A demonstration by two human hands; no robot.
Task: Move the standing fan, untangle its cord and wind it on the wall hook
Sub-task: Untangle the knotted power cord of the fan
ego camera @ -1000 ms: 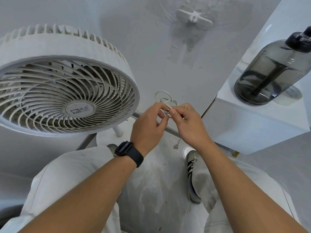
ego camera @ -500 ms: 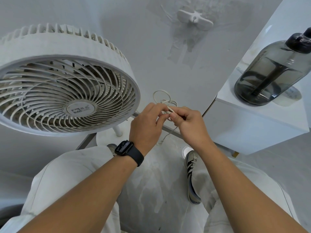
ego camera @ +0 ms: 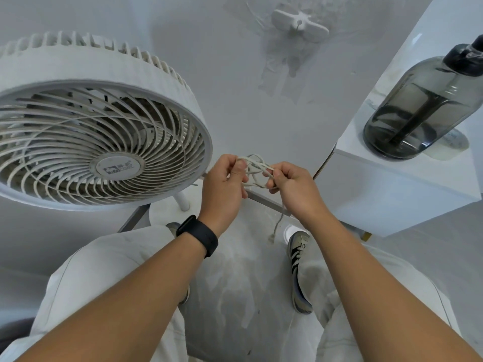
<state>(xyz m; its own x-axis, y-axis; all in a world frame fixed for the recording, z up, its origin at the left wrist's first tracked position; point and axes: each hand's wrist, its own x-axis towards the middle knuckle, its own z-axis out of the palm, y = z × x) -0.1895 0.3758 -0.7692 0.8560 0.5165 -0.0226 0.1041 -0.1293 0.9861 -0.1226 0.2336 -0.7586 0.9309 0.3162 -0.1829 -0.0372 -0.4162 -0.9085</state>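
The white standing fan (ego camera: 99, 131) fills the left of the view, its grille facing me and its pole (ego camera: 181, 201) going down to a round base. Its thin white cord (ego camera: 254, 169) is bunched in tangled loops between my hands. My left hand (ego camera: 222, 184) pinches the left side of the loops. My right hand (ego camera: 292, 186) pinches the right side. A loose end of cord with its plug (ego camera: 271, 239) hangs below my right hand. The white wall hook (ego camera: 299, 23) sits high on the wall, bare.
A white cabinet (ego camera: 392, 194) stands at the right with a dark smoked water jug (ego camera: 423, 108) on top. My legs in pale trousers and two sneakers (ego camera: 299, 273) are on the grey floor below. A black watch is on my left wrist.
My hands have drawn slightly apart, spreading the cord loops between them. The loose plug end now hangs lower, below my right hand.
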